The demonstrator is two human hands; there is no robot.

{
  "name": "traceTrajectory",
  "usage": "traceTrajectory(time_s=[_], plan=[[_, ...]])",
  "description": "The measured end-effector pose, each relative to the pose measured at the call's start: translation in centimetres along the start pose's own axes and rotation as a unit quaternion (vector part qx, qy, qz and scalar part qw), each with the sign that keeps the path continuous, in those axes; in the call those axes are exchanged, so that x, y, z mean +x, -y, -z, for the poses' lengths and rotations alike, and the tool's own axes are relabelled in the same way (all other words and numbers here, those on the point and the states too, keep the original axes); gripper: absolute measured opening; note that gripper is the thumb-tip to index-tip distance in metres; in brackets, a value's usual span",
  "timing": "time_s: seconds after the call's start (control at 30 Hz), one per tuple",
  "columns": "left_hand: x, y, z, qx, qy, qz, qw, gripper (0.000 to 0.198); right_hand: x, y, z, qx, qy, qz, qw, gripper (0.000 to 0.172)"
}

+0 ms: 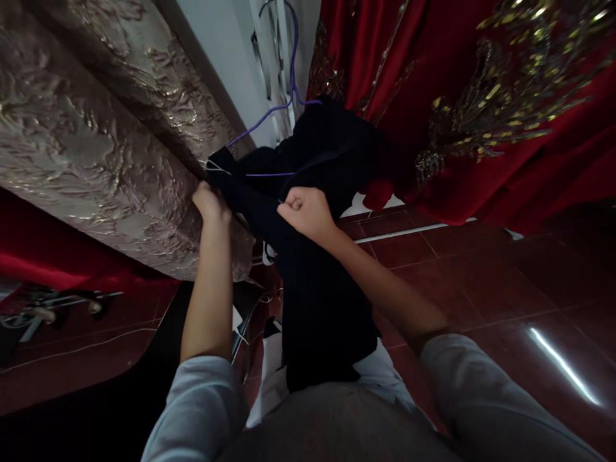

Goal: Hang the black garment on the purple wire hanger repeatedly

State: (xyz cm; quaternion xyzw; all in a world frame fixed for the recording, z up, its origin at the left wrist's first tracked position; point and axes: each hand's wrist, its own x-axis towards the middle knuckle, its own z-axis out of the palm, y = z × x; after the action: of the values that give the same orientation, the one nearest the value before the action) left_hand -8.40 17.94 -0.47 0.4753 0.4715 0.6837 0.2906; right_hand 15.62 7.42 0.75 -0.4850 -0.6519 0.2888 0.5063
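A dark, nearly black garment [327, 289] hangs from a purple wire hanger [260, 122] and drapes down toward my lap; its exact kind is hard to make out. My left hand [212, 202] is closed at the garment's left edge, just below a thin white loop [218, 167] near the hanger's end. With fingers curled in, my right hand [307, 208] grips the cloth near the middle of its upper edge. The hanger's lower bar shows as a purple line between the folds. Its hook reaches up to a white metal rack [282, 58].
Beige embossed curtain [120, 141] fabric hangs close on the left. Red cloth with gold sequins [481, 115] hangs on the right. A black surface [96, 391] lies at lower left, with a white cable [91, 342] beyond it. The floor is red tile [433, 269].
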Motion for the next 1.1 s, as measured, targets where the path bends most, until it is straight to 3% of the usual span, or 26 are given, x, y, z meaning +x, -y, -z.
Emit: traceTrajectory(time_s=[0.13,0.27,0.43,0.57,0.63,0.7,0.8,0.9,0.97,1.03,1.1], plan=[[-5.0,4.0,-0.9,0.007,0.047,0.142,0.989,0.028,-1.0,-1.0,0.1,0.075,-0.001,-0.01,0.997,0.022],[-9.7,4.7,-1.1,0.033,0.143,0.197,0.969,0.02,-4.5,-4.8,2.7,0.209,-0.088,-0.119,0.967,0.017],[-11.3,2.3,-2.4,0.052,0.243,0.165,0.954,0.013,-9.3,-8.7,4.6,0.193,-0.194,-0.165,0.948,0.024],[-12.7,-2.1,-4.9,0.032,0.317,0.045,0.947,0.015,-10.1,-7.3,4.1,0.136,-0.2,-0.137,0.961,0.015],[-13.7,-4.6,-6.0,0.036,0.358,-0.048,0.932,0.015,-9.4,-5.6,3.8,0.084,-0.148,-0.064,0.983,0.026],[-14.4,-6.9,-6.8,0.059,0.381,-0.131,0.914,0.013,-8.4,-3.8,3.7,0.087,-0.021,-0.005,0.996,0.039],[-14.7,-8.5,-7.5,0.081,0.371,-0.203,0.903,0.015,-7.4,-1.9,3.5,0.236,0.142,-0.051,0.96,0.025],[-14.4,-7.7,-7.3,0.047,0.411,-0.139,0.9,0.029,-7.0,-0.7,3.8,0.379,0.162,-0.147,0.899,0.017],[-14.1,-6.1,-6.6,0.05,0.452,-0.082,0.887,0.046,-6.7,0.1,4.6,0.416,0.185,-0.194,0.869,0.026],[-13.7,-4.2,-5.3,0.099,0.486,-0.066,0.866,0.059,-6.2,1.0,6.0,0.394,0.239,-0.225,0.858,0.031],[-12.8,-2.7,-3.6,0.178,0.519,-0.082,0.832,0.058,-5.0,1.9,7.5,0.325,0.281,-0.219,0.876,0.021]])
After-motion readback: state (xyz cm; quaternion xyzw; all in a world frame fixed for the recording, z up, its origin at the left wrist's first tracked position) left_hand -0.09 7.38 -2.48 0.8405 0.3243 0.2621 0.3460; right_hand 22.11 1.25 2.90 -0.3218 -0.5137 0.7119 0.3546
